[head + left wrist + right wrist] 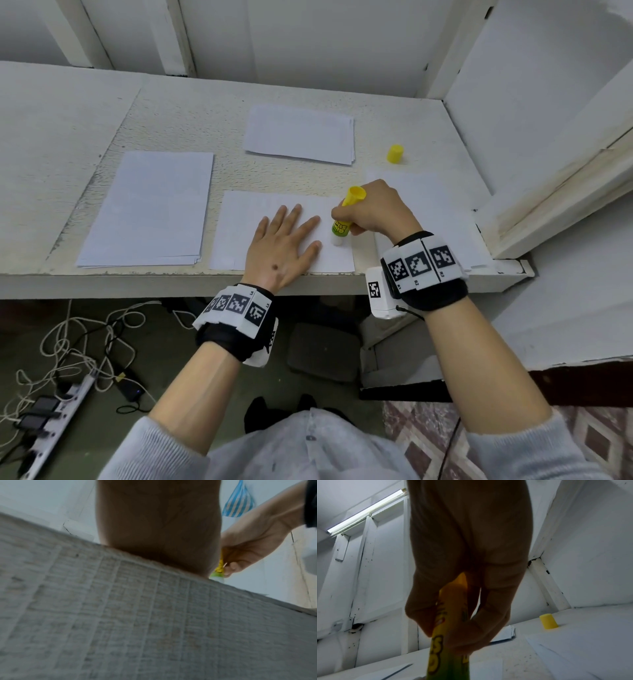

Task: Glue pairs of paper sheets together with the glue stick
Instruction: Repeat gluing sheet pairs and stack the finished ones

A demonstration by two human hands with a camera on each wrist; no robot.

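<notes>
The step in hand is judged to be the spreading of glue along the right edge of the single white paper sheet that lies at the near edge of the rough white counter. The yellow-and-green plastic glue stick is gripped in the right hand, all fingers curled round its barrel, and is held tilted with its white tip down on the sheet near the right border. The left hand lies flat on the same sheet, fingers straight and spread, holding nothing and pinning the paper.

For a good result, the sheet is best kept pinned close to the glue tip, so that the thin paper is not dragged or wrinkled. Light, even pressure is advised, with strokes drawn away from the pinning fingers and carried right to the edges and corners, since unglued borders are likely to lift. The tip should be kept from running off onto the counter.

The small yellow plastic cap stands well apart at the back right. A white paper stack lies to the left, a second stack lies behind, and more white paper lies under the right wrist.
</notes>
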